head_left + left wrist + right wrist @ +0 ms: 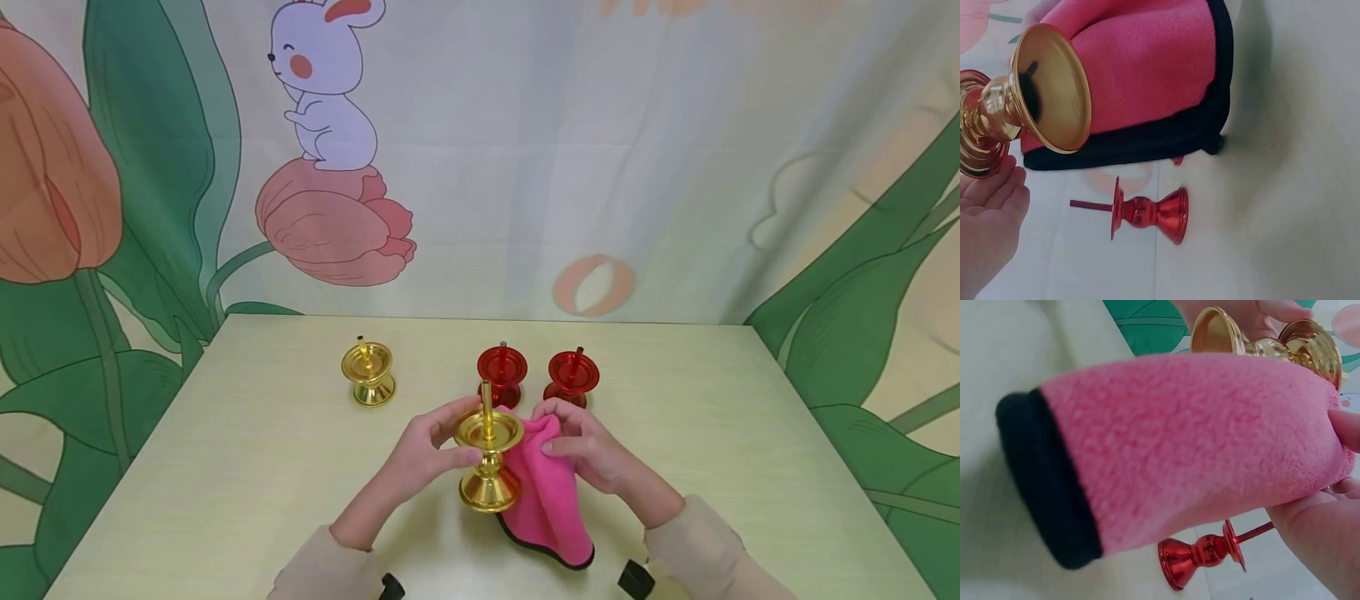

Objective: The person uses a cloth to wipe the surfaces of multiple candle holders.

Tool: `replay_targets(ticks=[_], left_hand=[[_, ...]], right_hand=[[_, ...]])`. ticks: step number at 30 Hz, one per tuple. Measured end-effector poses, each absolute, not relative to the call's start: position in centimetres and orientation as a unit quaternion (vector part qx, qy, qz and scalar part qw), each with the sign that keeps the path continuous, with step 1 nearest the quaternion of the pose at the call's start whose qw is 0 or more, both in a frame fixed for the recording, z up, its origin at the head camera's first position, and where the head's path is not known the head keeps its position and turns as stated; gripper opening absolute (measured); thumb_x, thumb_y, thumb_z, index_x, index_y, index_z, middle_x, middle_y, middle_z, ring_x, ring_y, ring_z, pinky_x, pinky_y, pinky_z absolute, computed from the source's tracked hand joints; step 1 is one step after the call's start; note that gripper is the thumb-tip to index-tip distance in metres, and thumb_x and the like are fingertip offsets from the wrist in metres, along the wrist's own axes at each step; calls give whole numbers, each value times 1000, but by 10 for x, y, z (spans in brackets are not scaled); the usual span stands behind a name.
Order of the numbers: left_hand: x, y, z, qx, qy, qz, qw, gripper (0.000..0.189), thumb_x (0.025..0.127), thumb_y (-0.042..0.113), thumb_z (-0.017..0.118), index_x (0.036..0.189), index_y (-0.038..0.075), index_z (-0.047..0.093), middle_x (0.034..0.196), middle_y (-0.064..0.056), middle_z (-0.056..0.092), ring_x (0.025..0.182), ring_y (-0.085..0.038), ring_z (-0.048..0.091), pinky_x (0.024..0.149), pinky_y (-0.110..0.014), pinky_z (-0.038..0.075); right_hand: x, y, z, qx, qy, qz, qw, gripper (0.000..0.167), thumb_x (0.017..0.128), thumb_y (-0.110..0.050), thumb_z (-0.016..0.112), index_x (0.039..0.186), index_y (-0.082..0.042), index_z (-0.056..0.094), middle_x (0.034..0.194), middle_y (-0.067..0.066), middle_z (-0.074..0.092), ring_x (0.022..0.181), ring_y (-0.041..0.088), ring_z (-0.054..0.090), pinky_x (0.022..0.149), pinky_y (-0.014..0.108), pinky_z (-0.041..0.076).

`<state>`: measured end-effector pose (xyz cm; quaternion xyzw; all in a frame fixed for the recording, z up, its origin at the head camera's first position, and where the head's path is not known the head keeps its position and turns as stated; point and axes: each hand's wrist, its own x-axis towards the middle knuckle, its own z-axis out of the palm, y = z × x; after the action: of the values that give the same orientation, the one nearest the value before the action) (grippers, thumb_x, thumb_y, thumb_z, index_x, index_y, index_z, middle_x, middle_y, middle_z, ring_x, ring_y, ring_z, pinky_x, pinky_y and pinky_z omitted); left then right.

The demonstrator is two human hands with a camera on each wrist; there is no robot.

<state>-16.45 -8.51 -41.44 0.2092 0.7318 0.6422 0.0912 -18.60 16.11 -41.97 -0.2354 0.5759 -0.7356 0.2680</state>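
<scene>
My left hand [420, 457] grips a gold candle holder [489, 490] by its dish, with the thumb in front and the fingers behind. The holder is upright, its thin spike pointing up, and its underside [1057, 94] shows in the left wrist view, lifted off the table. Pinched at the top by my right hand [596, 454], a pink cloth [551, 508] with a black border hangs down beside the holder. The cloth overlaps the holder's right side in the head view; whether they touch, I cannot tell. In the right wrist view the cloth [1191, 444] covers part of the holder.
Behind my hands stand two red candle holders [502, 367], the right one [573, 372] partly hidden by my right hand. Another gold candle holder [367, 375] stands at the back left of the pale table [247, 467]. A printed curtain [480, 167] hangs behind the table.
</scene>
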Motion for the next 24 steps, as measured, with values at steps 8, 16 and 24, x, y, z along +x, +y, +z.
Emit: replay_targets(ticks=[8, 16, 24], left_hand=[[-183, -109, -410, 148, 763, 628, 45, 67, 77, 22, 67, 133, 3, 36, 136, -12, 40, 128, -25, 34, 105, -42, 26], [-212, -119, -423, 64, 802, 594, -17, 75, 74, 35, 69, 135, 8, 35, 140, -5, 36, 131, -21, 30, 107, -39, 25], [-239, -111, -448, -15, 858, 507, -78, 80, 68, 44, 72, 135, 15, 38, 134, -9, 44, 111, -24, 49, 99, -43, 36]], right_hand=[[-186, 176, -411, -231, 615, -715, 241, 26, 81, 4, 47, 101, -13, 48, 91, -4, 54, 80, 6, 55, 67, 20, 49], [-185, 186, -403, -246, 619, -713, 221, 28, 81, 5, 46, 103, -12, 48, 92, -4, 55, 80, 6, 54, 66, 19, 49], [-184, 188, -401, -240, 628, -710, 211, 28, 81, 6, 46, 103, -12, 47, 95, -3, 54, 84, 6, 54, 67, 20, 50]])
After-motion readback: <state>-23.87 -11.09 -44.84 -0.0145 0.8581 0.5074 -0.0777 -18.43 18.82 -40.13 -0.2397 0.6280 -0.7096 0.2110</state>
